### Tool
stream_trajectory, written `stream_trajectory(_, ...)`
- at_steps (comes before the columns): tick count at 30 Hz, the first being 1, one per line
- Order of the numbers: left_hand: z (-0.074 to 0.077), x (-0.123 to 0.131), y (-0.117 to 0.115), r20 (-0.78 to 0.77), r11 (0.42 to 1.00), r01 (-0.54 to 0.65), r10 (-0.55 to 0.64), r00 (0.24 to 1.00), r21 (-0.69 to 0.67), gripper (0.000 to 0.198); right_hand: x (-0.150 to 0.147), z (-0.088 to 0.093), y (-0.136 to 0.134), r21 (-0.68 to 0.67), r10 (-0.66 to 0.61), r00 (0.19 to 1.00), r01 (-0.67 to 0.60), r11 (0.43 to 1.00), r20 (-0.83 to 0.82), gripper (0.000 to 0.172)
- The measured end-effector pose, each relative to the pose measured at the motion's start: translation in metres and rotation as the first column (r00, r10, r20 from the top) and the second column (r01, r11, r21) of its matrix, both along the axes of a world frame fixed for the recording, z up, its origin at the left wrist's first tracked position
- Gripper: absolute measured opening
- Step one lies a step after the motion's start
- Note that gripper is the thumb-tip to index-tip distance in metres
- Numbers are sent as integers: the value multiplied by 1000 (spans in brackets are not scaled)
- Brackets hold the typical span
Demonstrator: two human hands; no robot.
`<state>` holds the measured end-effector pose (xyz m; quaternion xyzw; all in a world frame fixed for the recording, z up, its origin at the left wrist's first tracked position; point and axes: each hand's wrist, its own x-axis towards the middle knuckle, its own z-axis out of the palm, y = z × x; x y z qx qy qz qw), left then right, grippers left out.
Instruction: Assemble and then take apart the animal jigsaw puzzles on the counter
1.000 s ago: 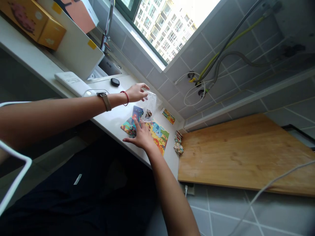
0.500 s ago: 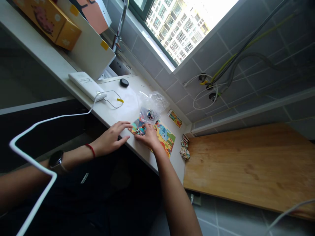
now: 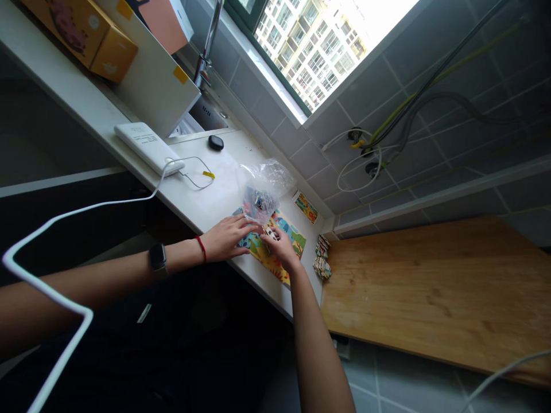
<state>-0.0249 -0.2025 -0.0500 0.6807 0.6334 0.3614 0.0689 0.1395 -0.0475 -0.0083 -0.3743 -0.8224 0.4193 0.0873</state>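
Note:
A colourful cartoon animal picture sheet (image 3: 275, 263) lies on the white counter, partly under both hands. My right hand (image 3: 280, 245) is closed around a small bunch of puzzle pieces (image 3: 271, 233), their pale edges showing. My left hand (image 3: 230, 236) reaches in from the left, over the sheet's near left part, its fingers stretched out and holding nothing that I can see. Its fingertips come close to my right hand; whether they touch is too small to tell. Just beyond both hands, a clear plastic bag (image 3: 262, 195) with more pieces inside overlaps the sheet's far edge.
Stacked pieces (image 3: 322, 258) sit by the wooden board (image 3: 430, 292) on the right. A small picture card (image 3: 305, 206) lies near the wall. Leftward are a black case (image 3: 216, 143), a white power bank (image 3: 148, 146) with a cable, a sink (image 3: 209, 113) and boxes.
My right hand has moved right and lifted the bunch of pieces off the sheet's left part. My left hand has moved right, over the sheet.

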Motion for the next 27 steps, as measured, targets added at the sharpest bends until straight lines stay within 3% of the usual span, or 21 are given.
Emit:
stream_trajectory(3,0,10,11,8,999,25,-24,1000,-31,60,15,7,3,-297,-194,978,163,941,-78,41)
stream_trajectory(7,4,28,34,58,997,78,-76,995,-29,54,35,16,5,-597,-427,891,261,759,-154,37)
stream_trajectory(12,14,43,57,266,981,147,-176,948,126,63,55,19,-5,-711,-473,853,192,677,-220,36)
stream_trajectory(14,19,44,59,349,981,153,-186,919,122,66,57,21,-14,-751,-450,859,125,648,-246,35)
stream_trajectory(17,25,42,54,488,977,209,-205,848,47,64,53,26,-28,-780,-393,881,47,624,-262,38)
stream_trajectory(21,34,33,42,651,974,224,-192,734,35,40,40,27,-40,-771,-336,893,-20,636,-300,45)
stream_trajectory(27,55,21,20,575,988,138,-150,804,65,30,26,19,-54,-719,-250,897,-100,688,-365,57)
